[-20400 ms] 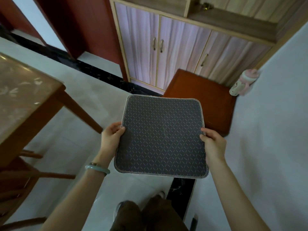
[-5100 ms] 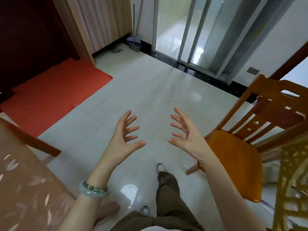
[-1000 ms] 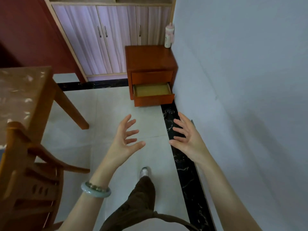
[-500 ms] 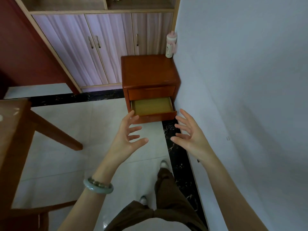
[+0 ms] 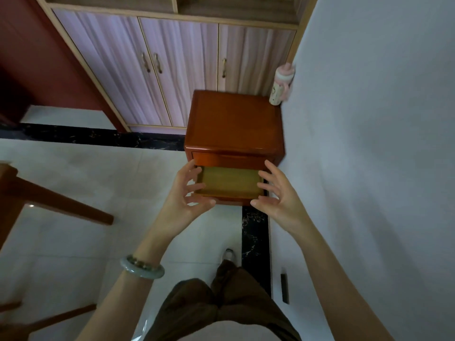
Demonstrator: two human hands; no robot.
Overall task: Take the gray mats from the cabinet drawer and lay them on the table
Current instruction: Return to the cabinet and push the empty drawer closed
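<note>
While both hands hang spread and holding nothing, the pulled-out drawer [image 5: 230,182] shows between the left hand [image 5: 187,195] and right hand [image 5: 278,195], beyond the fingertips.

hands: 2 (left hand [image 5: 182,200], right hand [image 5: 278,200]) | small cabinet [image 5: 234,124]: 1 | open drawer [image 5: 229,184]: 1 | bottle [image 5: 280,86]: 1 | bracelet [image 5: 142,267]: 1

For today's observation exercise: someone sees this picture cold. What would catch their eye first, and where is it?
Two bare hands, the left hand and right hand, are raised with fingers spread at the centre of the view, empty. Between them gapes the open drawer of a small reddish cabinet set against the wall; no mat shows inside. A pale bangle circles the left wrist.
</note>
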